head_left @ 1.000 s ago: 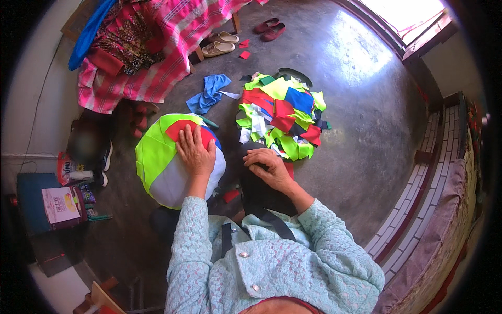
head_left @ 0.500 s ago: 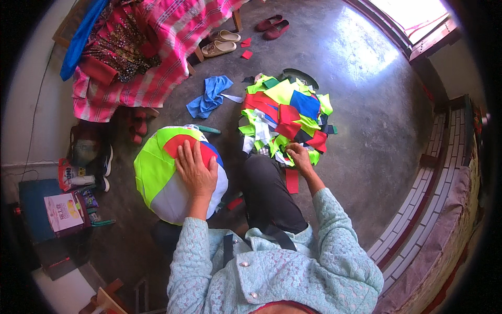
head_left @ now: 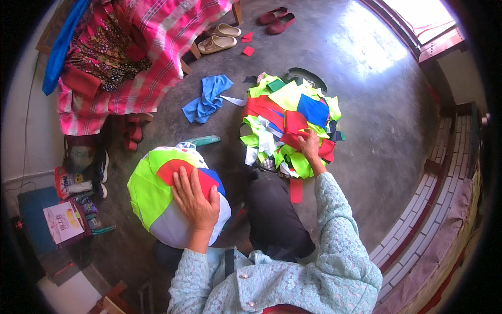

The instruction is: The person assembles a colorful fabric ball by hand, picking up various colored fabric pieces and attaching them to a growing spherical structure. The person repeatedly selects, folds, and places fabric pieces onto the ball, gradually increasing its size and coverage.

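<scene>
The left hand (head_left: pixel 196 203) lies spread on the round patchwork (head_left: pixel 151 191), left of the fabric scraps (head_left: pixel 285 97); the right hand (head_left: pixel 311 148) is at the scraps — pinching or not, I cannot tell. Seemingly choosing a piece — next calls for separating one.

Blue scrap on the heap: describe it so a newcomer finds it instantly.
On the grey floor, find the fabric heap by the right hand. Just beyond that hand lies the blue scrap, the only large blue piece among lime scraps and red scraps.
</scene>
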Available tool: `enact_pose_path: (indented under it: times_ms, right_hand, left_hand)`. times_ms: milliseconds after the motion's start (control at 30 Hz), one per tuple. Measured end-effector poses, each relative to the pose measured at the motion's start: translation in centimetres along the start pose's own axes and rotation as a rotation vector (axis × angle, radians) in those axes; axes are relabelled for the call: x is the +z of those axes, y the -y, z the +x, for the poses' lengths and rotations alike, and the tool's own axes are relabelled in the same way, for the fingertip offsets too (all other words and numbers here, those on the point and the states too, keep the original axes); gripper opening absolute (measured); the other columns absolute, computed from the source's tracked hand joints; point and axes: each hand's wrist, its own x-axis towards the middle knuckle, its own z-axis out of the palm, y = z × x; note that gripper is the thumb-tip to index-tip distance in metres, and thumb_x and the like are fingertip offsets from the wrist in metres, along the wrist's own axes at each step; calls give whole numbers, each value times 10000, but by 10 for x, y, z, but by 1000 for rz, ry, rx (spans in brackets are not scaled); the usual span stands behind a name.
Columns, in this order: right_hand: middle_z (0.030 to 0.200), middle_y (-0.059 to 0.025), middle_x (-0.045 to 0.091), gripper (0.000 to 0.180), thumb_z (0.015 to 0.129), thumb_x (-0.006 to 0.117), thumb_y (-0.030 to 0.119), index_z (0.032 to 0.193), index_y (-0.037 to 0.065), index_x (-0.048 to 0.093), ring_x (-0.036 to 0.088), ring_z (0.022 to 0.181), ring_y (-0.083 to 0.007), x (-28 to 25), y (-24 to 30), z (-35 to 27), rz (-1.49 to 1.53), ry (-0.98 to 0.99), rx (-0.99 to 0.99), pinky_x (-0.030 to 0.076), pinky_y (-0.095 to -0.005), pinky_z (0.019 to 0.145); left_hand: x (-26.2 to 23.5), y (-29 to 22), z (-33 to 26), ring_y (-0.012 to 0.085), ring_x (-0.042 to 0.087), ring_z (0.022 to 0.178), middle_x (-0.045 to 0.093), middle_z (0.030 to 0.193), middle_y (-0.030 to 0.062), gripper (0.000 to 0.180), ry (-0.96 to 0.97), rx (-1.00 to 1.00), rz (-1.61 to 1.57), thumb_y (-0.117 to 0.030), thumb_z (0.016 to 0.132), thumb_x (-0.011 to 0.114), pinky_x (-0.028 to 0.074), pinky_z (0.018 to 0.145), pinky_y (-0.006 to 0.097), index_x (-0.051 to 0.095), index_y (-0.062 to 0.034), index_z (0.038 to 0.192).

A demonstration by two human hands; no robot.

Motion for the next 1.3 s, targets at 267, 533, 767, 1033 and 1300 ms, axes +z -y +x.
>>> enact_pose_path:
  times_ms: [267, 533, 767, 1033, 1300]
  right_hand:
    - [1339, -194, 441, 645, 726, 770, 336, 1249, 79, 495, 375, 1260, -425, 21, 23, 65, -287, -60, -58, 354, -516, 1008]
    - [1483, -224, 266, 832, 716, 727, 551, 1364, 124, 427, 265, 1323, -520, 36, 64, 103, -491, 187, 119, 276, -669, 990]
    - [1342, -279, 382, 611, 767, 677, 467, 1256, 138, 515, 413, 1169, -566, 48, 68, 121, -599, 238, 141, 445, -630, 799]
    - [975, -181, 605, 168, 820, 555, 125, 983, 91, 532, 611, 827, -429, 67, 1, 134, -413, 56, -65, 527, -494, 664]
    - [687, -30, 556, 121, 743, 622, 28, 778, 46, 507, 513, 602, -136, 15, -40, 131, 507, -235, 165, 442, -297, 563]
  left_hand:
    - [-2, -1, 4, 419, 243, 1393, 290, 1498, 221, 625, 51, -7, -16, -375, 883, 518, 179, 1117, 539, 403, -17, 1382]
    - [-3, -2, 6, 424, 276, 1381, 342, 1469, 225, 589, 80, -39, -19, -416, 903, 482, 190, 1116, 549, 442, -43, 1357]
    - [-7, -1, 5, 451, 243, 1383, 295, 1480, 261, 637, 154, -38, 0, -417, 909, 476, 176, 1109, 558, 398, 20, 1366]
    - [-7, -2, 8, 449, 270, 1373, 321, 1469, 250, 615, 131, -43, -17, -416, 907, 484, 187, 1109, 567, 422, -1, 1357]
    - [-8, -1, 10, 429, 278, 1380, 344, 1468, 225, 590, 99, -44, -37, -417, 900, 492, 185, 1118, 558, 452, -43, 1355]
